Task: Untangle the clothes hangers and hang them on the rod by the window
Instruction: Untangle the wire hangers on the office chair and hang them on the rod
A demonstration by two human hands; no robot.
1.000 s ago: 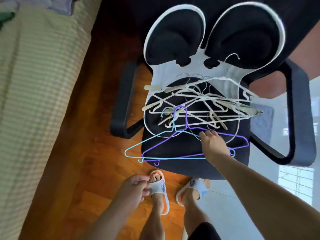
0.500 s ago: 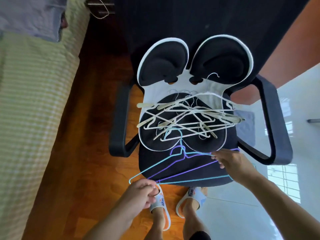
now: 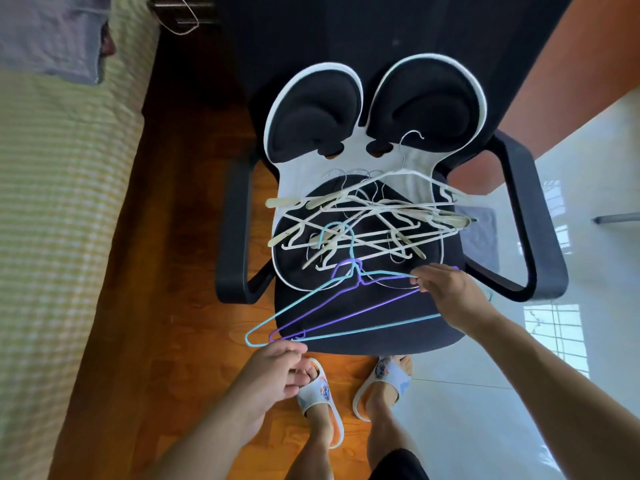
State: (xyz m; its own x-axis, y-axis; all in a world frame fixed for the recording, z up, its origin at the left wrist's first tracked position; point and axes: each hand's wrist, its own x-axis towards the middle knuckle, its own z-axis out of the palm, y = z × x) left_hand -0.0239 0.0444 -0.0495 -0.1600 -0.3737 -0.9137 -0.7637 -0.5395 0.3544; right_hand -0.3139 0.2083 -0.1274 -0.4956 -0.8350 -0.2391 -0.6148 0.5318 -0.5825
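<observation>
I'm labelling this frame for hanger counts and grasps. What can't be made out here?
- Right ends of the blue hanger and purple hanger: head view, covered by the right hand.
- White hangers: too tangled to count.
- Left hand: contact with the hangers unclear.
</observation>
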